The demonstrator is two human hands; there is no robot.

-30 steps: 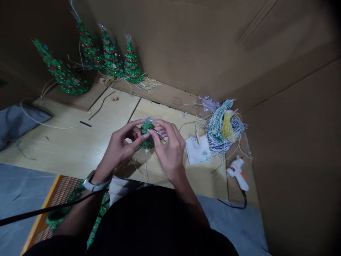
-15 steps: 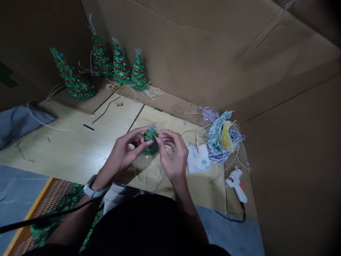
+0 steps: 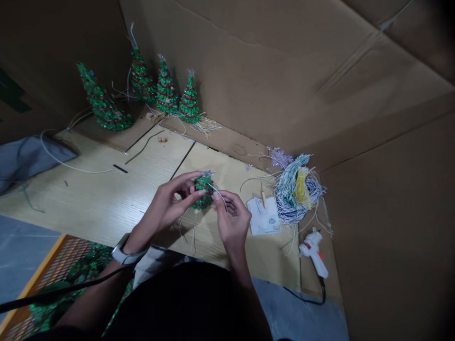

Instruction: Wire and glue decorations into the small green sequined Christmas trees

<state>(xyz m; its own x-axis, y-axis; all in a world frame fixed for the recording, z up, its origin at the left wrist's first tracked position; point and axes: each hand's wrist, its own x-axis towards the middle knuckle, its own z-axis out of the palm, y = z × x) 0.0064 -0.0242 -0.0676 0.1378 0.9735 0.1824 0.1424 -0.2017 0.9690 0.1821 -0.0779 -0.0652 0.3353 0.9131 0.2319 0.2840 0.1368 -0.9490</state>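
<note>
A small green tinsel Christmas tree [image 3: 203,201] with red garland is in front of me, its silvery star [image 3: 207,174] pointing away. My left hand [image 3: 177,196] is closed around its left side, thumb across the front. My right hand [image 3: 232,213] pinches a thin white string [image 3: 221,197] whose far end meets the tree's upper front. Pale strings [image 3: 194,232] hang below the tree toward the table's near edge. Whether the right fingertips also touch the tree, I cannot tell.
Several finished-looking trees [image 3: 167,92] stand at the back left. Bundled strings [image 3: 296,189], a yellow-handled awl [image 3: 263,195] on a white card [image 3: 265,222], and a glue gun [image 3: 314,253] lie to the right. An orange crate [image 3: 39,289] with green garland is at lower left. Cardboard walls [image 3: 270,71] enclose the table.
My right hand has moved slightly down and away from the tree, and a longer stretch of white string now shows. My left hand keeps its hold. The view has shifted a little.
</note>
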